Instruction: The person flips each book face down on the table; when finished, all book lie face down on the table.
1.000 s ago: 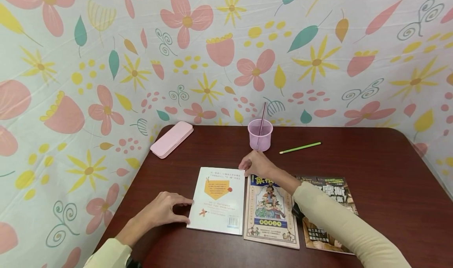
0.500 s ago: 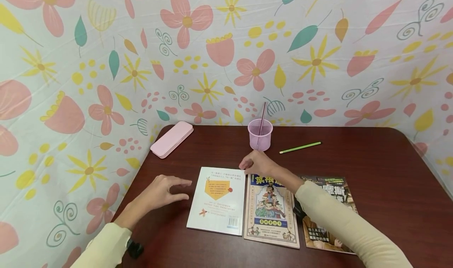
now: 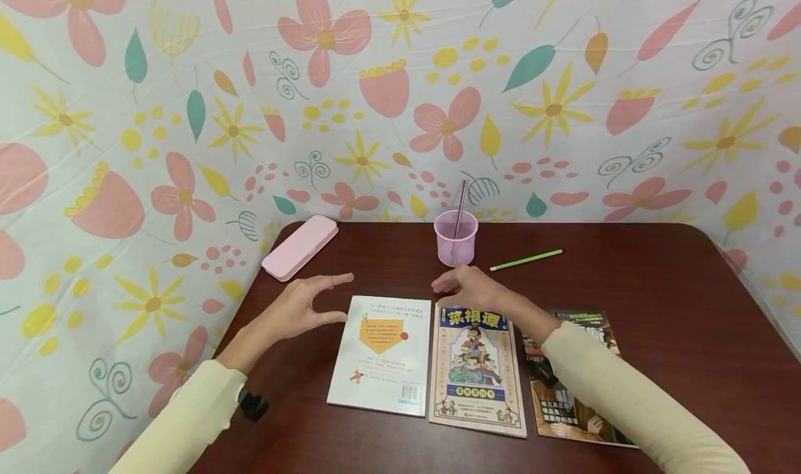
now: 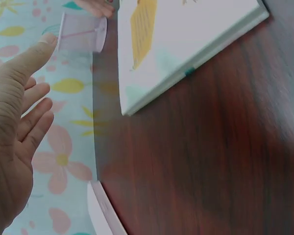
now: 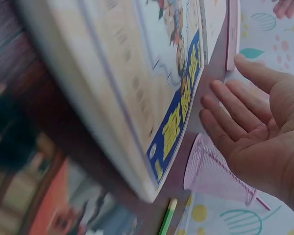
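Note:
A white book (image 3: 378,397) lies back cover up on the table, with an orange panel printed on it. Close beside it on the right is a beige book (image 3: 475,404) with a blue title band and cartoon figures. My left hand (image 3: 297,312) hovers by the white book's far left corner, thumb and fingers spread and holding nothing. Above the beige book's far edge is my right hand (image 3: 472,290); the right wrist view shows its fingers (image 5: 230,115) extended and apart from the cover. A dark illustrated book (image 3: 560,397) lies farther right, partly hidden beneath the right forearm.
A pink pencil case (image 3: 300,248) lies at the table's far left. Behind the right hand stands a purple mesh pen cup (image 3: 455,241) with a stick-like item in it. A green pencil (image 3: 527,260) lies right of the cup. Patterned cloth (image 3: 400,133) backs the table.
My left hand has left the white book's left edge and moved forward and up. My right hand has come off the corner between the two books. Both books lie where they were.

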Action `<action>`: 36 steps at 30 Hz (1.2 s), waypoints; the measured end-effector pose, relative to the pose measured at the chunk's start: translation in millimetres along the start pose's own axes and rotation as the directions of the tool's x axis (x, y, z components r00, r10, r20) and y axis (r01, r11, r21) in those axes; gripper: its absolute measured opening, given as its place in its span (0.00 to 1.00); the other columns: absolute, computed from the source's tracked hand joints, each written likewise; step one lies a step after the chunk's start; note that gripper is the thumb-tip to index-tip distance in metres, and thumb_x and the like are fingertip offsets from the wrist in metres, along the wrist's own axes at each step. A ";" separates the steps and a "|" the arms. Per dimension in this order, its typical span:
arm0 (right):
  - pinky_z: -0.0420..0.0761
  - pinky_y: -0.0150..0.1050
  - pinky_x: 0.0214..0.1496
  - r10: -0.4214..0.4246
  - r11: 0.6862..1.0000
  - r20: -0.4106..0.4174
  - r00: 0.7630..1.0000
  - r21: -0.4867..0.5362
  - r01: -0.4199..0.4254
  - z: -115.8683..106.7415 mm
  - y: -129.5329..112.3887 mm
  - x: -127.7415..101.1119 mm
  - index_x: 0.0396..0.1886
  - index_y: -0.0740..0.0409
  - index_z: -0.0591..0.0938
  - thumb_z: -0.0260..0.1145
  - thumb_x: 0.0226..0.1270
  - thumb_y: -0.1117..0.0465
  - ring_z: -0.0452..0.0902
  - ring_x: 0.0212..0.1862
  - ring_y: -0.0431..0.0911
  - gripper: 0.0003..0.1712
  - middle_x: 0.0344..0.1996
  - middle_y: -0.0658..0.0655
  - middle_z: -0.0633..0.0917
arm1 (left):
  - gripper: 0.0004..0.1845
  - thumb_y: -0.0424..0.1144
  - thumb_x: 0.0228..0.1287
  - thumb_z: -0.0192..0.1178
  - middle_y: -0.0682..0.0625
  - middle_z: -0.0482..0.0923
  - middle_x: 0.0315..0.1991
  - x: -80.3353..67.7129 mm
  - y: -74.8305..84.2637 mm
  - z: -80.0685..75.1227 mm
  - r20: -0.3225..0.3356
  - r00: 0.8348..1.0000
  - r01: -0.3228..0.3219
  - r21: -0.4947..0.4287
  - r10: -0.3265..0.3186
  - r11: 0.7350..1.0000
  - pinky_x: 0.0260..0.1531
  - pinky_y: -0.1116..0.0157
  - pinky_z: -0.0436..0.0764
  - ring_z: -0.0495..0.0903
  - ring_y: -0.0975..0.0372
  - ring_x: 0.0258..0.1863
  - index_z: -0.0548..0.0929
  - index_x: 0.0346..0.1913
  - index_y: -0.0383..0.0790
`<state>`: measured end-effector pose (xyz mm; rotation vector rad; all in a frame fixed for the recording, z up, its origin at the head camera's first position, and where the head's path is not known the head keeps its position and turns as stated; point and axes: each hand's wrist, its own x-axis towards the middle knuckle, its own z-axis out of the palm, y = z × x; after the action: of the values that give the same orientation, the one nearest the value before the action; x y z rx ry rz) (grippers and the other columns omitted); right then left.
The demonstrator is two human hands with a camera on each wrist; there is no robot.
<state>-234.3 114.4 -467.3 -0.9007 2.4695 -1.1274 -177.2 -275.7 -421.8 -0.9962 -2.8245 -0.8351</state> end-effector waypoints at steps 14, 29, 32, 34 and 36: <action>0.82 0.58 0.64 0.075 0.996 0.012 0.997 -0.044 -0.075 -22.9 19.1 -40.0 0.68 0.72 0.80 0.74 0.73 0.61 0.80 0.64 0.64 0.30 0.61 0.66 0.85 | 0.53 0.46 0.61 0.80 0.53 0.63 0.82 31.3 30.0 33.6 0.065 0.998 0.031 -0.179 -0.020 0.983 0.75 0.49 0.67 0.63 0.58 0.80 0.61 0.85 0.46; 0.83 0.59 0.61 0.037 0.997 -0.023 0.999 -0.065 -0.038 -36.2 37.3 -75.4 0.67 0.73 0.80 0.74 0.72 0.64 0.81 0.62 0.65 0.28 0.60 0.69 0.85 | 0.57 0.50 0.64 0.78 0.52 0.55 0.85 33.7 84.1 91.3 0.159 0.984 0.117 -0.220 -0.083 0.969 0.78 0.52 0.64 0.62 0.56 0.80 0.53 0.87 0.47; 0.84 0.59 0.60 0.029 0.996 -0.031 0.999 -0.082 -0.032 -36.8 38.6 -81.5 0.66 0.72 0.81 0.74 0.72 0.64 0.82 0.61 0.64 0.28 0.59 0.69 0.86 | 0.58 0.52 0.63 0.78 0.49 0.55 0.85 29.3 94.0 105.0 0.157 0.984 0.116 -0.206 -0.084 0.972 0.72 0.51 0.72 0.74 0.51 0.72 0.52 0.87 0.46; 0.84 0.59 0.59 0.034 0.996 -0.040 0.999 -0.083 -0.037 -36.7 38.8 -85.1 0.66 0.72 0.81 0.74 0.72 0.64 0.82 0.61 0.64 0.27 0.59 0.68 0.86 | 0.59 0.54 0.63 0.78 0.46 0.56 0.85 25.9 100.5 113.8 0.149 0.985 0.111 -0.178 -0.084 0.978 0.72 0.50 0.73 0.75 0.49 0.71 0.52 0.87 0.43; 0.85 0.59 0.58 0.044 0.996 -0.048 0.998 -0.078 -0.047 -36.0 38.6 -88.4 0.66 0.71 0.81 0.74 0.72 0.64 0.83 0.60 0.64 0.27 0.59 0.68 0.86 | 0.60 0.56 0.62 0.78 0.44 0.56 0.84 22.0 107.4 122.6 0.146 0.985 0.110 -0.153 -0.088 0.982 0.73 0.50 0.71 0.72 0.49 0.74 0.52 0.86 0.40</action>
<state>-200.3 211.4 -473.2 -0.8445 2.5748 -1.0536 -113.8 -132.2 -470.9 -0.9738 -2.9857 -1.0585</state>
